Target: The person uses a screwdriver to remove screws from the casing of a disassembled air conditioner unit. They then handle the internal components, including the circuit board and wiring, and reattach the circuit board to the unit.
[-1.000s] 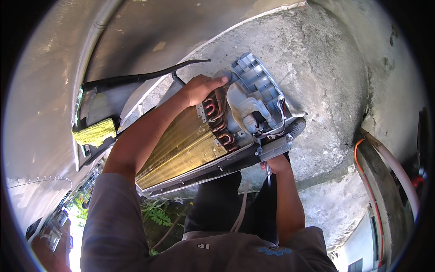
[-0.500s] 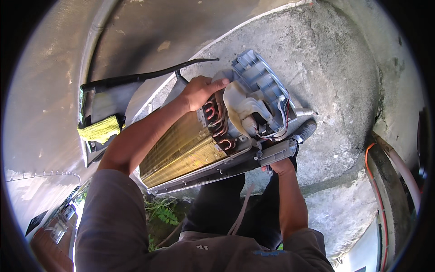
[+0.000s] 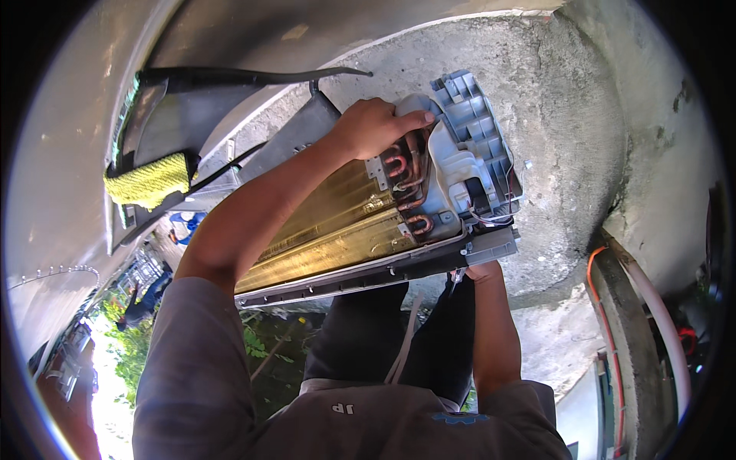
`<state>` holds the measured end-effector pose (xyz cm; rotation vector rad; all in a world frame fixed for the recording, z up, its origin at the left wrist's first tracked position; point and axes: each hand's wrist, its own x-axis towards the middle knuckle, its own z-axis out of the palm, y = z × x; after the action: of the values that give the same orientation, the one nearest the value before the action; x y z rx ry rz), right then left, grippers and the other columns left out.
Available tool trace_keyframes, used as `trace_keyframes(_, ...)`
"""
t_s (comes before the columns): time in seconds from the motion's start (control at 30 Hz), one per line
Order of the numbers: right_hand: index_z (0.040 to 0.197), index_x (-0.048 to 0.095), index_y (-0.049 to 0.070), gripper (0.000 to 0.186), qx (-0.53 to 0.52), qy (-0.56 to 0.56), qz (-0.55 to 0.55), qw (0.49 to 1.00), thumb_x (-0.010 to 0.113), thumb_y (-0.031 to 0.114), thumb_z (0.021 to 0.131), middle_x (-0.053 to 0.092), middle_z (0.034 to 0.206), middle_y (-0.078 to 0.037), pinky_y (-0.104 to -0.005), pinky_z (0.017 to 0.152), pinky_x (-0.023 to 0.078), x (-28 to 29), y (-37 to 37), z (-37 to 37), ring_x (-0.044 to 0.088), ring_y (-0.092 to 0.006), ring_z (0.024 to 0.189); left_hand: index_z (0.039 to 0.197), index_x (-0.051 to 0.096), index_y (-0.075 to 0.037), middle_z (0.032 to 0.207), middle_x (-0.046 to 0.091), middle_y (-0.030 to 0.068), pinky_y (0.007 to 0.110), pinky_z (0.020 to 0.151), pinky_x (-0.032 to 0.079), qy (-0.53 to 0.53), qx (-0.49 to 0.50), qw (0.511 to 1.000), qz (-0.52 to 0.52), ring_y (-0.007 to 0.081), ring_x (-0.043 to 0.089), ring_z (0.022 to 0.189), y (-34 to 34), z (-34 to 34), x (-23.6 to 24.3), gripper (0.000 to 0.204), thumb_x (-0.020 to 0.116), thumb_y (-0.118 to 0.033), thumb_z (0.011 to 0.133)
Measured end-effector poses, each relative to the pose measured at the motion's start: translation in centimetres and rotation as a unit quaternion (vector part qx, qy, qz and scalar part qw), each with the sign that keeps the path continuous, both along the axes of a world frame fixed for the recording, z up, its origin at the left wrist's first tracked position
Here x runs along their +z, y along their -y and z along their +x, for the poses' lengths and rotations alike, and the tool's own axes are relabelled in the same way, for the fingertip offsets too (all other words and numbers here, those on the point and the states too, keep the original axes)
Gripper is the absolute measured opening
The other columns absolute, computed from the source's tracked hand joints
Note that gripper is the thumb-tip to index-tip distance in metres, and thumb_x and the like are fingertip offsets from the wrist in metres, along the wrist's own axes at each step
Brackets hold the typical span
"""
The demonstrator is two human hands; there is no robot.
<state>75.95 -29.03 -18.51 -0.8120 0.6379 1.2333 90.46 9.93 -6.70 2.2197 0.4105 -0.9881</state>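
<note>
We find the coil unit (image 3: pixel 353 228) shifted right over the concrete (image 3: pixel 563 115), apparently mid-repositioning, our left hand (image 3: pixel 377 130) clamped on its far edge, our right hand (image 3: pixel 483 270) beneath the near corner, grip indeterminable.

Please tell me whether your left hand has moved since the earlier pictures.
Yes: the left hand has moved rightward and slightly upward in the view, nearer to the fixed orange cable.

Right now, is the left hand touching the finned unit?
Touching: the head view shows the left hand clasping the finned unit at its far edge.
</note>
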Motion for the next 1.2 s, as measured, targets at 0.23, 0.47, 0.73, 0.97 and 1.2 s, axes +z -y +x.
trace_keyframes(0.23, 0.143, 0.054, 0.014, 0.042, -0.028, -0.003, 0.075, 0.997, 0.066, 0.025, 0.104, 0.072, 0.116, -0.009, -0.0347, 0.056, 0.065, -1.6, 2.2, -0.8, 0.076, -0.0189, 0.081, 0.095, 0.08, -0.009, 0.088, 0.073, 0.0258, 0.05, 0.089, 0.054, 0.003, -0.032, 0.999, -0.007, 0.043, 0.073, 0.092, 0.3, 0.3, 0.8, 0.089, 0.036, -0.086, 0.096)
trace_keyframes(0.47, 0.118, 0.063, 0.008, 0.039, 0.27, 0.052, -0.157, 0.948, 0.081, 0.032, 0.094, 0.07, 0.085, -0.007, -0.0321, 0.057, 0.059, 1.7, 4.1, 3.3, 0.068, -0.0158, 0.064, 0.105, 0.077, -0.004, 0.101, 0.076, 0.0198, 0.044, 0.093, 0.055, 0.076, 0.111, 0.99, -0.04, 0.0343, 0.073, 0.099, -4.4, -0.9, 0.9, 0.071, 0.046, -0.068, 0.105)
trace_keyframes(0.73, 0.117, 0.056, 0.018, 0.024, 0.233, 0.03, -0.373, 0.897, 0.068, 0.033, 0.104, 0.044, 0.064, 0.002, -0.0412, 0.048, 0.052, 10.7, 9.1, 7.7, 0.05, -0.0156, 0.05, 0.112, 0.075, -0.015, 0.11, 0.078, 0.0117, 0.042, 0.094, 0.058, 0.064, 0.046, 0.987, 0.142, 0.0314, 0.074, 0.103, -18.4, -15.5, -0.6, 0.021, 0.062, -0.027, 0.102)
trace_keyframes(0.97, 0.137, 0.043, 0.02, 0.062, 0.282, 0.073, -0.378, 0.879, 0.058, -0.002, 0.081, 0.05, 0.087, -0.004, -0.0404, 0.052, 0.056, 14.9, 10.7, 7.0, 0.054, -0.0163, 0.062, 0.118, 0.075, -0.017, 0.113, 0.078, 0.01, 0.043, 0.095, 0.058, 0.066, 0.039, 0.992, 0.099, 0.033, 0.074, 0.104, -19.0, -20.4, -6.0, 0.026, 0.073, -0.024, 0.094)
trace_keyframes(1.2, 0.134, 0.043, 0.017, 0.056, 0.281, 0.098, -0.372, 0.879, 0.057, -0.002, 0.084, 0.05, 0.08, -0.002, -0.0394, 0.049, 0.051, 14.5, 9.1, 6.7, 0.053, -0.0173, 0.059, 0.115, 0.076, -0.015, 0.111, 0.078, 0.0105, 0.043, 0.095, 0.058, 0.083, 0.037, 0.989, 0.114, 0.0332, 0.074, 0.103, -18.2, -20.6, -6.7, 0.026, 0.076, -0.027, 0.092)
